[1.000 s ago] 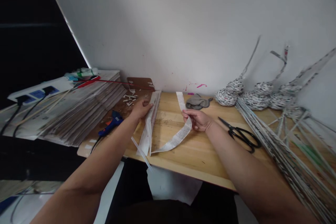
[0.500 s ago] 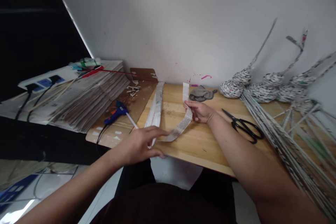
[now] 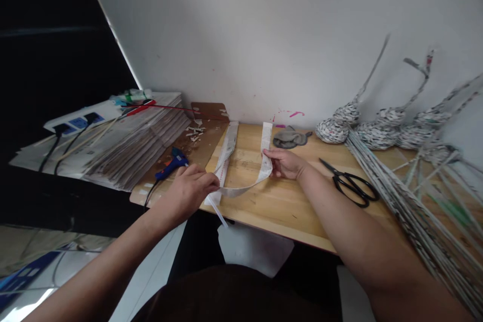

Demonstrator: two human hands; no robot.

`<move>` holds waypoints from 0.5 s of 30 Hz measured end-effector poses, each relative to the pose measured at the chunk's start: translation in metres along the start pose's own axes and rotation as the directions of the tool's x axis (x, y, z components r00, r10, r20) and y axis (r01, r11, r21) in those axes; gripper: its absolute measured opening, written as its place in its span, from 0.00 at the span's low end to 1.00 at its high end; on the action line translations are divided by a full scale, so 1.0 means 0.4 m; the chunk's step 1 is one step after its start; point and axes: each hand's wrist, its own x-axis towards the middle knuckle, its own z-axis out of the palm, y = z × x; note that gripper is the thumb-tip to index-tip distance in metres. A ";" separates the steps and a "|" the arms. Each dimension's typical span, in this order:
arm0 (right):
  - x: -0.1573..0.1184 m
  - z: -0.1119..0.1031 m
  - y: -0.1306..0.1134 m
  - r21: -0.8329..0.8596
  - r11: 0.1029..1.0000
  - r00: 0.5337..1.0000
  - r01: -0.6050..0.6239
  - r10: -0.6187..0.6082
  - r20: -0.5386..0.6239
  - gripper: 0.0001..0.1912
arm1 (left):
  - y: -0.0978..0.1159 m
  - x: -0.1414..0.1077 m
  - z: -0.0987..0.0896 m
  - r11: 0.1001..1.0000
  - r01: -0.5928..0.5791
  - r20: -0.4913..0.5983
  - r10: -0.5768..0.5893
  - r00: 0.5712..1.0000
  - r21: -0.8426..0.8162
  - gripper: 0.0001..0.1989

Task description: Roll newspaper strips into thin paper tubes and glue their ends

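My left hand (image 3: 194,187) is closed, its fingers pinching one end of a newspaper strip (image 3: 241,190). The strip sags in a curve across to my right hand (image 3: 285,163), which grips it between thumb and fingers. Beyond the right hand, the strip's other end lies towards the wall. More flat paper strips (image 3: 228,143) lie on the wooden table just beyond my left hand. A thin white stick (image 3: 218,211) shows below that hand, in line with the blue glue gun (image 3: 172,163); the hand hides the part between.
Black scissors (image 3: 349,183) and a grey cloth (image 3: 290,137) lie on the table (image 3: 298,206). At right are long paper rods (image 3: 392,201) and several woven paper gourd shapes (image 3: 332,131). At left stand stacked newspapers (image 3: 151,146) with a power strip (image 3: 83,118) on top.
My left hand has closed on the strip's near end and moved slightly left and up. My right hand keeps its grip. The view has shifted slightly.
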 end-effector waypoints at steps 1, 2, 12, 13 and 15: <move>0.001 0.001 0.001 -0.006 1.000 1.000 0.008 -0.008 -0.002 0.09 | -0.004 -0.001 0.001 0.999 -0.003 -0.008 0.003 1.000 -0.033 0.08; 0.001 0.002 0.002 -0.015 1.000 1.000 0.015 -0.015 -0.006 0.08 | -0.008 -0.001 0.003 0.997 -0.004 -0.016 0.003 1.000 -0.076 0.07; -0.001 0.008 0.003 -0.066 0.998 1.000 0.001 -0.003 -0.029 0.10 | -0.013 0.014 0.016 0.975 -0.098 0.062 0.113 0.992 -0.201 0.14; 0.000 0.008 0.003 -0.058 0.998 0.999 0.003 -0.005 -0.035 0.09 | -0.009 0.013 0.022 0.975 -0.120 0.078 0.137 0.988 -0.189 0.18; 0.001 0.007 0.003 -0.043 0.999 0.999 0.010 -0.012 -0.049 0.08 | -0.005 0.010 0.036 0.977 -0.146 0.068 0.158 0.985 -0.156 0.22</move>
